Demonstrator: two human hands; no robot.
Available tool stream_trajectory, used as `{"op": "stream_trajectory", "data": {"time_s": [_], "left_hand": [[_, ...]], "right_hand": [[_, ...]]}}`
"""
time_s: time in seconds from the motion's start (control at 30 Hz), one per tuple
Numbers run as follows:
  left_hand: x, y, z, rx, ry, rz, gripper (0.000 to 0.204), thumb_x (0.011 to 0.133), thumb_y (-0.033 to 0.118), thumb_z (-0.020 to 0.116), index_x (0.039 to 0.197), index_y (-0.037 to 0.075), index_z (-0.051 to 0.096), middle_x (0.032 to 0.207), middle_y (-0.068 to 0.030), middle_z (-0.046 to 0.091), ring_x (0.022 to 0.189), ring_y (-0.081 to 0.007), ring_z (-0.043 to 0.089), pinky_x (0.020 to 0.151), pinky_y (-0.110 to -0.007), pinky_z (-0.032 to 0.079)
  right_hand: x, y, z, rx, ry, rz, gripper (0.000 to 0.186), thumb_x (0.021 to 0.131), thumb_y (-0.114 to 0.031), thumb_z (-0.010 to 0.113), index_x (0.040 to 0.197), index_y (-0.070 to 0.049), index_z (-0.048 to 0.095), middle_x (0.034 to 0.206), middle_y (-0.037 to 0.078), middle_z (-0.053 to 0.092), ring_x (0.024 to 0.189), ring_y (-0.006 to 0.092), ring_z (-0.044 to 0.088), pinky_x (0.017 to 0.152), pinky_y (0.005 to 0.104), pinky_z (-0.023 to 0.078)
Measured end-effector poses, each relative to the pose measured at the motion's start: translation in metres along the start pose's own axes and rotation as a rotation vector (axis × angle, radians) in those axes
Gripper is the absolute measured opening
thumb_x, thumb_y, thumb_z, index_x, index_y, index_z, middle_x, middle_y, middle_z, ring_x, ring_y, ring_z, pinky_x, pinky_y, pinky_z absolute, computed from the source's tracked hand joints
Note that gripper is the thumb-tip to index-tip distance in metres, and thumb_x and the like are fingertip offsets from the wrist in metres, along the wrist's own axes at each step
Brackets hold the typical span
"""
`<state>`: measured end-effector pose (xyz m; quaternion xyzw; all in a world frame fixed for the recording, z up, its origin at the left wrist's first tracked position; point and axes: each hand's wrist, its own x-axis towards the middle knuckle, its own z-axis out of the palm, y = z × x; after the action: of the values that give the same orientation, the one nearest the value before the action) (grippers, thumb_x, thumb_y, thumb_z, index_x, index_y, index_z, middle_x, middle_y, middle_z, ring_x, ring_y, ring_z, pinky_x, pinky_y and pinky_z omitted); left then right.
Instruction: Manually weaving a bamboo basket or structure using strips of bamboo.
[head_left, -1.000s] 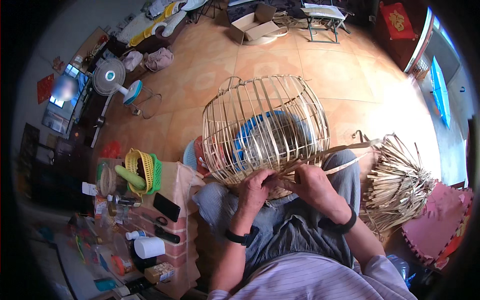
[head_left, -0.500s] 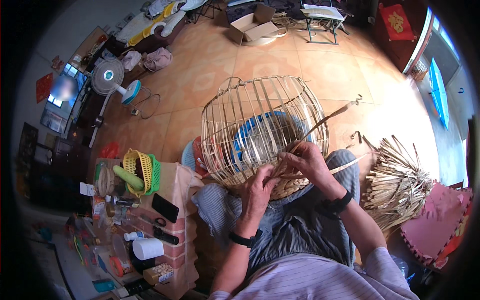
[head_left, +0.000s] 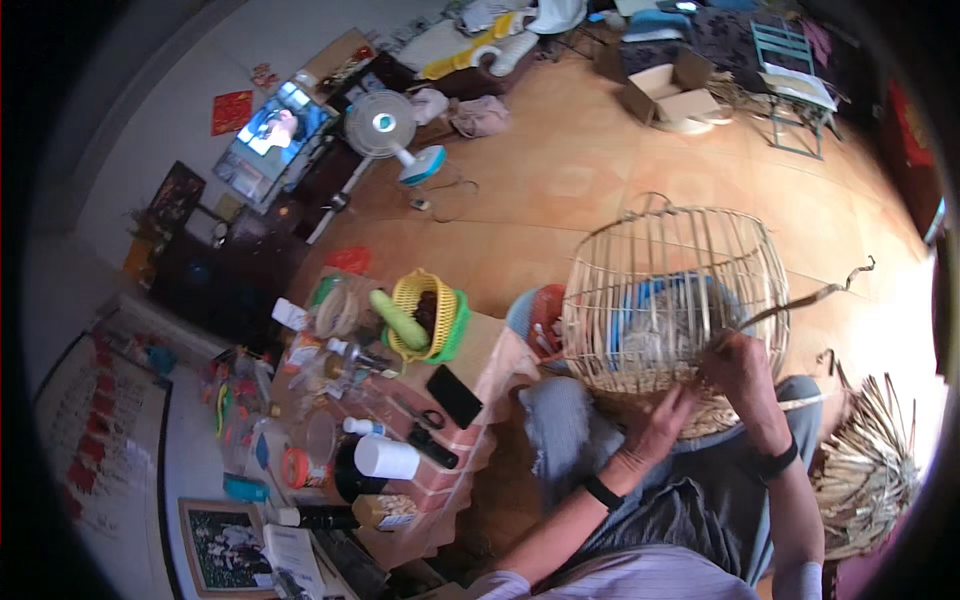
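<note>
A wicker basket frame of pale upright slats lies tilted over my knees, its woven part towards me. My right hand is closed on a brown plant-fibre strip at the woven part; the strip's curled end sticks out to the far right. My left hand lies against the braided edge with its fingers together, gripping there. Motion blurs the fingertips of both hands. Through the slats shows a blue-rimmed tub beyond.
A bundle of dry fibre strips lies to my right. On the left, a cloth-covered table bears a yellow basket, a green gourd, a phone and a paper roll. Further off stand a fan and a cardboard box.
The view has turned left, so everything sits further right in the picture. Both hands remain at the basket's woven part, the right still holding the strip.
</note>
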<state>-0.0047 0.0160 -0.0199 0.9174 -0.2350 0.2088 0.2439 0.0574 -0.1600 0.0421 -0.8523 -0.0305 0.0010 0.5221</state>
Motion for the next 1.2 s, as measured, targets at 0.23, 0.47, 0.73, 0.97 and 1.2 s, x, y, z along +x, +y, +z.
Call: {"op": "stream_trajectory", "data": {"time_s": [0.23, 0.47, 0.73, 0.97, 1.2], "left_hand": [[0.005, 0.006, -0.010, 0.324, -0.174, 0.122, 0.055, 0.085, 0.005, 0.057, 0.138, -0.009, 0.054, 0.102, -0.0174, 0.066, 0.079, -0.0234, 0.070, 0.066, -0.035, 0.058], [0.014, 0.013, -0.002, 0.460, -0.249, 0.207, 0.033, 0.083, 0.006, 0.059, 0.113, -0.006, 0.064, 0.083, -0.0118, 0.063, 0.067, -0.0181, 0.067, 0.054, -0.031, 0.055], [0.013, 0.012, -0.001, 0.550, -0.361, 0.293, 0.016, 0.086, 0.009, 0.059, 0.101, 0.004, 0.064, 0.079, -0.0060, 0.062, 0.067, -0.0160, 0.063, 0.058, -0.030, 0.049], [0.014, 0.030, -0.001, 0.653, -0.366, 0.162, 0.021, 0.091, 0.017, 0.055, 0.106, 0.007, 0.065, 0.088, -0.0058, 0.062, 0.079, -0.0170, 0.060, 0.072, -0.034, 0.048], [-0.005, 0.025, 0.005, 0.621, -0.377, 0.237, 0.022, 0.091, 0.020, 0.054, 0.107, 0.009, 0.065, 0.091, -0.0048, 0.060, 0.092, -0.0210, 0.057, 0.084, -0.041, 0.044]], "right_hand": [[0.002, 0.002, 0.003, -0.218, -0.069, -0.351, 0.008, 0.085, -0.004, 0.068, 0.082, 0.004, 0.067, 0.075, 0.024, 0.067, 0.074, 0.0454, 0.067, 0.065, 0.0512, 0.051], [-0.007, 0.006, 0.001, -0.322, -0.110, -0.310, 0.014, 0.089, -0.013, 0.072, 0.093, -0.001, 0.075, 0.083, 0.018, 0.073, 0.075, 0.0316, 0.074, 0.069, 0.0383, 0.057], [-0.012, 0.002, 0.008, -0.252, -0.063, -0.406, 0.007, 0.088, -0.006, 0.066, 0.083, -0.001, 0.066, 0.076, 0.016, 0.065, 0.068, 0.0349, 0.068, 0.062, 0.0435, 0.053], [-0.015, 0.009, 0.010, -0.194, -0.040, -0.317, 0.006, 0.086, -0.007, 0.069, 0.081, -0.003, 0.068, 0.076, 0.016, 0.068, 0.069, 0.0313, 0.071, 0.063, 0.0412, 0.054], [-0.021, 0.015, 0.015, -0.138, -0.026, -0.311, 0.005, 0.088, -0.006, 0.070, 0.086, -0.001, 0.071, 0.079, 0.015, 0.071, 0.069, 0.0257, 0.071, 0.063, 0.0367, 0.055]]}}
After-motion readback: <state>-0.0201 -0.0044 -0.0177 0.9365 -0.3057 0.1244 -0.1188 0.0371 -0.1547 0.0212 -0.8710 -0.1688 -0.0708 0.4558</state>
